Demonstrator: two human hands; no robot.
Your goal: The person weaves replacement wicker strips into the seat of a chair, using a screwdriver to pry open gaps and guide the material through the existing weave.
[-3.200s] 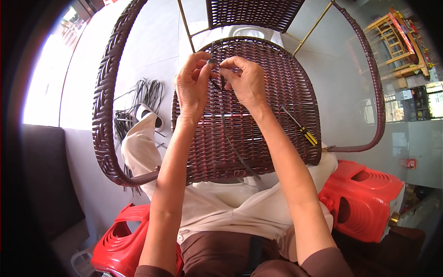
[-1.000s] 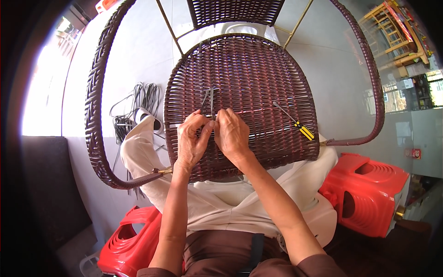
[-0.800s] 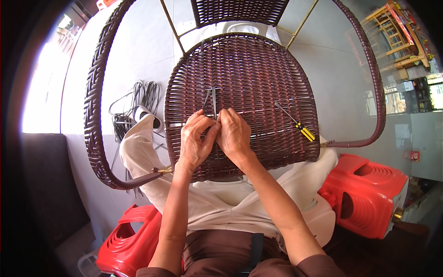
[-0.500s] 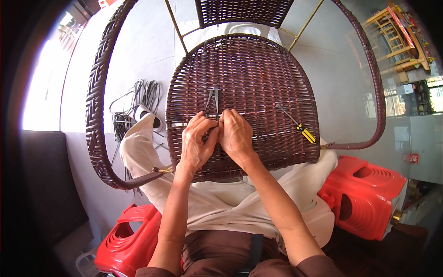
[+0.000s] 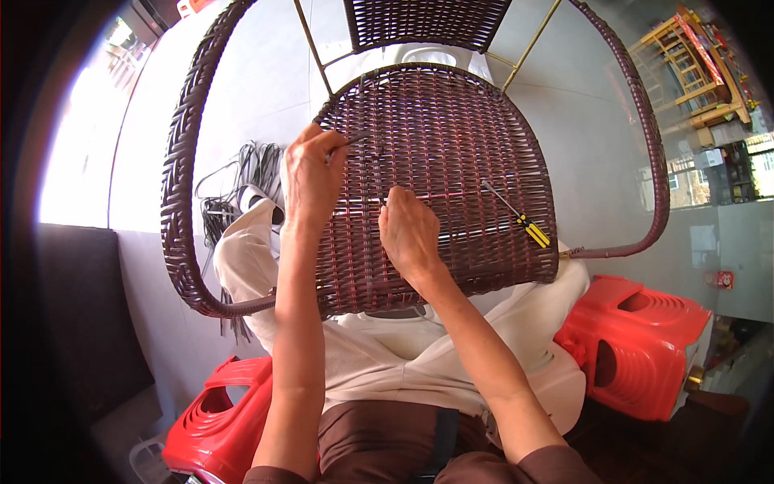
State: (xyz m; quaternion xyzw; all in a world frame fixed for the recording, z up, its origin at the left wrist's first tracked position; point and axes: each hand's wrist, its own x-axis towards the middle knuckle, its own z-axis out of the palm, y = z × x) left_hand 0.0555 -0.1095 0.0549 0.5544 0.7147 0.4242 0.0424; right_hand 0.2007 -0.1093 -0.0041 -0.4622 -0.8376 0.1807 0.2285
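Observation:
A dark brown woven wicker chair seat (image 5: 459,161) spreads before me across my lap. My left hand (image 5: 310,181) is raised over its left part, fingers closed on a narrow dark strip (image 5: 355,139) that reaches toward the weave. Lower and to the right, my right hand (image 5: 409,234) rests against the seat in a pinch. What its fingertips hold is mostly hidden. A screwdriver (image 5: 528,223) with a yellow and black handle lies on the right of the seat.
Wicker-wrapped arm loops stand on the left (image 5: 179,177) and right (image 5: 657,161). A bundle of grey strips (image 5: 258,169) lies on the floor at left. Red plastic stools flank me, left (image 5: 222,419) and right (image 5: 645,347). Wooden furniture (image 5: 697,73) is at far right.
My left hand has moved up and left, away from my right hand, drawing the strip. The upright grey loop no longer stands above the seat. My right hand has stayed nearly in place.

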